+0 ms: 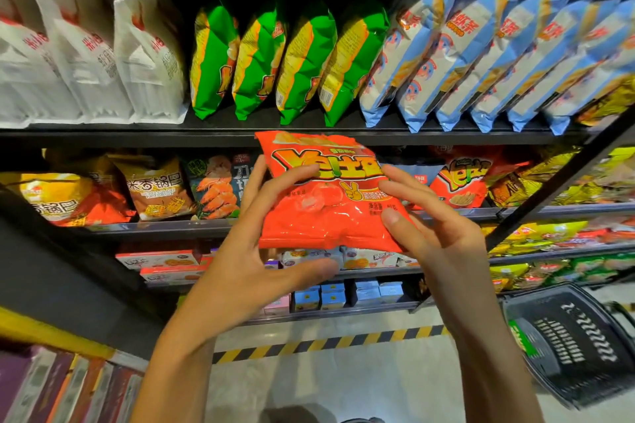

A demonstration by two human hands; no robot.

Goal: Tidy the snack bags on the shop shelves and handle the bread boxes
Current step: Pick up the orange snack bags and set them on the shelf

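Both hands hold a red snack bag upright in front of the second shelf. My left hand grips its left edge, fingers on the front and thumb under the bottom seam. My right hand grips the right edge, fingers across the front and thumb on the lower corner. A matching red bag stands on the second shelf just to the right. Small boxes, red and white and blue, fill the lower shelves behind my hands.
The top shelf carries white bags, green bags and blue bags. Brown and orange bags stand left on the second shelf. A black shopping basket sits on the floor at right, past a yellow-black floor stripe.
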